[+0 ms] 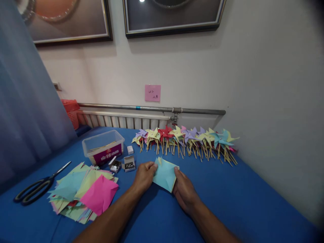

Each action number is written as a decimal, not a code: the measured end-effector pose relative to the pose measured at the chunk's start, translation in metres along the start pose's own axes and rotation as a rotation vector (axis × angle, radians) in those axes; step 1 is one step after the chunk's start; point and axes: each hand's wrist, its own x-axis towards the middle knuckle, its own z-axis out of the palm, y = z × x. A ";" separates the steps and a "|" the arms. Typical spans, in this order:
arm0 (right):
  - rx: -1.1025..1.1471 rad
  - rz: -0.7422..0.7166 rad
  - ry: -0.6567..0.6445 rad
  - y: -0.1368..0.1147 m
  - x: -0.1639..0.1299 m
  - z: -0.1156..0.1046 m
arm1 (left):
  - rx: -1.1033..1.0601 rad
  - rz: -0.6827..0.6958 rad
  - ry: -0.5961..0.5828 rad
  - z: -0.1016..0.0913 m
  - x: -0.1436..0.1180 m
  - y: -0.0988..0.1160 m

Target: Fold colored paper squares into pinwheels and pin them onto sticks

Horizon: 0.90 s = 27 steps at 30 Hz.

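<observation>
Left hand (145,173) and right hand (185,190) both grip light-blue paper (165,174) — behind it, pinwheels (191,135) lie in a row.

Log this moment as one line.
left hand: holding light-blue paper, left edge | right hand: holding its right edge | scissors: untouched | pinwheels: near wall

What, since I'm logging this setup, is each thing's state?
Left hand: gripping blue paper
Right hand: gripping blue paper
Tub: open, sticks inside
Two small boxes: open, metal pieces inside
Third small box: shut
Scissors: shut
Paper pile: loose, uneven
Pinwheels: assembled, lying in a row
Pink note: stuck up
Pictures: hung
</observation>
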 end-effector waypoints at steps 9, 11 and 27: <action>-0.046 0.007 0.000 0.001 0.000 0.000 | 0.315 0.209 0.273 -0.003 -0.002 0.008; -0.065 0.003 0.030 0.003 0.000 -0.002 | 0.306 0.172 0.277 -0.004 -0.001 0.006; -0.060 -0.087 0.210 -0.006 0.002 0.000 | 0.301 0.393 0.188 -0.005 -0.007 0.016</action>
